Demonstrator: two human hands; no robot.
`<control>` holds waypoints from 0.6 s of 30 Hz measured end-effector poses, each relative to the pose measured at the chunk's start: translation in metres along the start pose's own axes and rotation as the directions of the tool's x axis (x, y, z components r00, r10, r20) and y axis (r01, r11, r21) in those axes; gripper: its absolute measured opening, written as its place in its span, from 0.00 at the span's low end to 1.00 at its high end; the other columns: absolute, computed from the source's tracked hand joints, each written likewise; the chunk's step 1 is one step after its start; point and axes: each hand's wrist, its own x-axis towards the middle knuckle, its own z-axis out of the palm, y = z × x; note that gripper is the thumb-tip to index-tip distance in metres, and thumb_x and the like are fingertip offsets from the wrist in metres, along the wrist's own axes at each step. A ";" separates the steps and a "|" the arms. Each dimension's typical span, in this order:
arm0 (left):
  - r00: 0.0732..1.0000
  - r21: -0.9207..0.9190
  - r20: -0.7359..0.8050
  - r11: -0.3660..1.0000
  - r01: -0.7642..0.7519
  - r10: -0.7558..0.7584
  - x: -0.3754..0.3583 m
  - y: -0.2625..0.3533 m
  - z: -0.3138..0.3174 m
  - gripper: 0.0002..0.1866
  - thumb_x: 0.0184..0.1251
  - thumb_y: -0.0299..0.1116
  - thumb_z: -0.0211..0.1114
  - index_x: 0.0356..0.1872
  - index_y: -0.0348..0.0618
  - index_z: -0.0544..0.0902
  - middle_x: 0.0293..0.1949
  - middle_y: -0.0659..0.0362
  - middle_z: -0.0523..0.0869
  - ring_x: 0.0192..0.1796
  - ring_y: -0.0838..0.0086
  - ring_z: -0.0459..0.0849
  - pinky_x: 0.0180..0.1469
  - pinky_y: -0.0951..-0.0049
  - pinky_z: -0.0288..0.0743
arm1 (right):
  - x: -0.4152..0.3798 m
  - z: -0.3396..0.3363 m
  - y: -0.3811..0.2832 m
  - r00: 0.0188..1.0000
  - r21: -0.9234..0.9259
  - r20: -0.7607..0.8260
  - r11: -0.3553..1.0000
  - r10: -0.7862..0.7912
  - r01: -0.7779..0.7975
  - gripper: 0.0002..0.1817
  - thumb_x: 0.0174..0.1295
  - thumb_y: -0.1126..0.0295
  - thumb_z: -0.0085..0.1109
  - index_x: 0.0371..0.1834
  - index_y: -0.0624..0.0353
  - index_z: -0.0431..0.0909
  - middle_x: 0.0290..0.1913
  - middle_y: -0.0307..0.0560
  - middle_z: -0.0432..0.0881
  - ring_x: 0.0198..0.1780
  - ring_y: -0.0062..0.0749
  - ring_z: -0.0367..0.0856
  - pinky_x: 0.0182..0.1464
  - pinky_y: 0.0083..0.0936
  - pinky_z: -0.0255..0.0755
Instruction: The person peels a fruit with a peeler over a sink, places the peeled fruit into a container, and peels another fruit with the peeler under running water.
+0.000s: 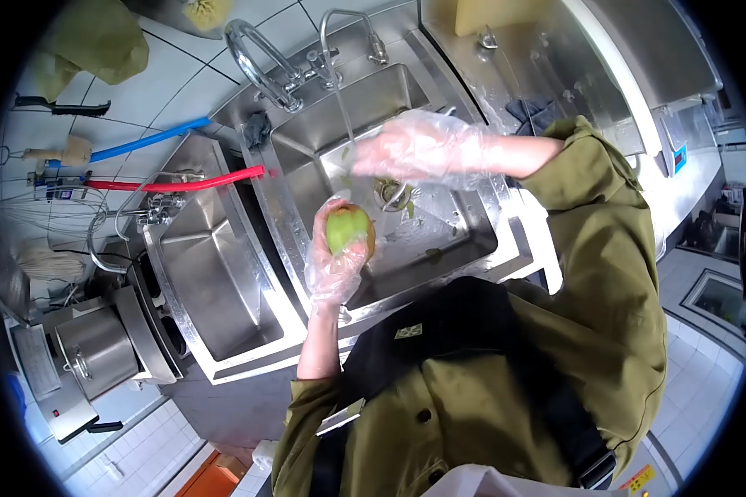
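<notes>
My left hand [336,263], in a clear plastic glove, holds a round green fruit or vegetable [348,228] over the left part of the sink [369,294]. Part of its surface is brownish at the right edge. My right hand [414,149], gloved too, is above the back of the sink beside the thin stream of water, its fingers closed and blurred. What it holds, if anything, I cannot make out. Green peel strips [406,207] lie around the drain below it.
A curved faucet [261,66] and a thin spout [348,15] stand at the sink's back. To the left are a second sink [220,290], a red hose [182,180], a blue hose [153,141] and a steel pot [99,352]. A dark cloth [530,114] lies at the right.
</notes>
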 end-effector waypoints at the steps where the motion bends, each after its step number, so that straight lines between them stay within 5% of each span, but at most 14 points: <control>1: 1.000 0.034 0.008 0.999 0.018 -0.019 0.000 0.002 0.001 0.36 0.48 0.40 0.73 0.58 0.43 0.67 0.47 0.59 0.75 0.47 0.74 0.77 0.47 0.75 0.74 | 0.010 -0.011 -0.017 0.999 0.061 -0.051 0.998 0.003 0.000 0.06 0.59 0.64 0.59 0.31 0.53 0.77 0.16 0.41 0.71 0.16 0.35 0.70 0.19 0.29 0.67; 2: 0.999 0.070 0.014 0.997 0.037 -0.038 -0.002 0.008 0.004 0.36 0.47 0.40 0.74 0.57 0.42 0.68 0.47 0.59 0.75 0.47 0.74 0.77 0.47 0.75 0.74 | 0.019 -0.022 -0.033 0.995 0.120 -0.103 0.993 0.005 0.007 0.05 0.57 0.66 0.61 0.27 0.53 0.77 0.15 0.39 0.69 0.15 0.34 0.67 0.17 0.28 0.65; 5: 0.999 0.054 0.038 0.998 -0.016 0.014 -0.005 0.008 -0.003 0.39 0.42 0.43 0.78 0.56 0.43 0.68 0.47 0.57 0.76 0.47 0.73 0.77 0.48 0.75 0.72 | 0.005 0.003 -0.009 0.969 -0.279 -0.213 0.958 -0.125 0.063 0.07 0.57 0.63 0.60 0.26 0.53 0.77 0.16 0.39 0.72 0.15 0.34 0.69 0.16 0.28 0.65; 6: 0.995 -0.014 0.053 0.996 -0.084 0.085 -0.012 0.011 0.000 0.41 0.41 0.45 0.79 0.56 0.43 0.68 0.48 0.57 0.76 0.47 0.73 0.77 0.49 0.74 0.73 | -0.003 0.008 0.013 0.962 -0.122 0.232 0.986 0.142 -0.116 0.12 0.62 0.57 0.54 0.27 0.53 0.78 0.19 0.44 0.75 0.18 0.37 0.74 0.17 0.31 0.67; 8: 0.984 -0.171 0.005 0.969 -0.177 0.181 -0.013 0.006 -0.003 0.49 0.34 0.49 0.81 0.60 0.43 0.65 0.51 0.50 0.76 0.51 0.64 0.79 0.47 0.64 0.79 | -0.014 0.007 0.011 0.887 -0.094 0.251 0.922 0.387 -0.375 0.17 0.67 0.54 0.46 0.33 0.54 0.79 0.25 0.54 0.78 0.28 0.40 0.80 0.25 0.30 0.72; 9: 0.963 -0.230 -0.001 0.937 -0.264 0.271 -0.002 -0.003 -0.006 0.46 0.41 0.52 0.77 0.61 0.44 0.65 0.53 0.50 0.75 0.50 0.62 0.79 0.50 0.64 0.78 | -0.011 0.003 -0.002 0.818 -0.033 0.220 0.842 0.532 -0.539 0.17 0.67 0.54 0.46 0.36 0.54 0.79 0.27 0.56 0.78 0.31 0.41 0.81 0.30 0.30 0.74; 10: 0.956 -0.250 -0.167 0.928 -0.276 0.240 0.006 -0.023 -0.012 0.43 0.47 0.54 0.73 0.61 0.45 0.65 0.53 0.51 0.75 0.51 0.64 0.78 0.52 0.65 0.76 | -0.017 0.033 0.003 0.758 0.130 0.198 0.750 0.621 -0.648 0.16 0.67 0.55 0.46 0.46 0.53 0.77 0.35 0.49 0.82 0.37 0.40 0.81 0.39 0.31 0.76; 11: 0.927 -0.261 -0.320 0.922 -0.286 0.197 0.011 -0.038 -0.015 0.40 0.52 0.56 0.69 0.62 0.46 0.65 0.54 0.53 0.75 0.52 0.65 0.78 0.54 0.66 0.75 | -0.034 0.061 0.000 0.776 0.708 0.236 0.444 0.585 -0.549 0.17 0.67 0.57 0.47 0.52 0.55 0.74 0.45 0.45 0.79 0.44 0.35 0.79 0.45 0.27 0.73; 12: 0.936 -0.409 -0.305 0.863 -0.297 0.178 0.017 -0.022 0.004 0.35 0.60 0.57 0.60 0.62 0.46 0.65 0.55 0.56 0.74 0.55 0.68 0.75 0.57 0.67 0.72 | -0.050 0.089 -0.004 0.792 0.960 0.272 -0.097 0.547 -0.263 0.20 0.67 0.59 0.48 0.58 0.57 0.70 0.54 0.41 0.76 0.51 0.31 0.76 0.52 0.24 0.71; 14: 0.927 -0.456 -0.338 0.833 -0.313 0.163 0.031 -0.032 0.015 0.34 0.60 0.58 0.58 0.60 0.46 0.66 0.55 0.59 0.74 0.57 0.70 0.73 0.56 0.65 0.72 | -0.046 0.106 -0.058 0.655 0.936 0.296 -0.348 0.695 -0.054 0.17 0.67 0.64 0.49 0.56 0.58 0.70 0.53 0.40 0.74 0.52 0.25 0.74 0.49 0.23 0.69; 15: 0.936 -0.479 -0.314 0.826 -0.298 0.156 0.034 -0.034 0.020 0.34 0.60 0.59 0.58 0.60 0.47 0.67 0.55 0.60 0.74 0.56 0.69 0.73 0.55 0.65 0.73 | -0.035 0.115 -0.070 0.615 0.990 0.129 -0.069 0.778 -0.121 0.12 0.68 0.67 0.48 0.51 0.58 0.73 0.47 0.40 0.77 0.48 0.25 0.76 0.44 0.25 0.70; 16: 0.970 -0.486 -0.218 0.851 -0.201 0.105 0.029 -0.031 0.018 0.31 0.63 0.57 0.57 0.63 0.57 0.62 0.55 0.62 0.70 0.57 0.69 0.70 0.56 0.64 0.69 | -0.031 0.116 -0.068 0.593 0.965 0.099 0.069 0.799 -0.254 0.11 0.68 0.67 0.48 0.49 0.58 0.73 0.44 0.40 0.77 0.45 0.25 0.77 0.41 0.25 0.70; 17: 0.968 -0.509 -0.238 0.840 -0.191 0.076 0.029 -0.028 0.019 0.31 0.63 0.58 0.57 0.62 0.58 0.62 0.55 0.62 0.70 0.57 0.70 0.70 0.55 0.64 0.69 | -0.026 0.116 -0.067 0.571 0.901 0.069 0.194 0.818 -0.387 0.10 0.68 0.67 0.48 0.47 0.58 0.74 0.42 0.40 0.78 0.42 0.25 0.77 0.39 0.26 0.71; 18: 0.965 -0.531 -0.257 0.827 -0.184 0.049 0.029 -0.022 0.021 0.31 0.62 0.59 0.56 0.62 0.58 0.62 0.55 0.63 0.70 0.57 0.70 0.70 0.54 0.64 0.70 | -0.022 0.111 -0.051 0.532 0.809 0.188 0.177 0.826 -0.561 0.11 0.68 0.65 0.48 0.47 0.59 0.74 0.45 0.41 0.77 0.41 0.24 0.77 0.39 0.25 0.71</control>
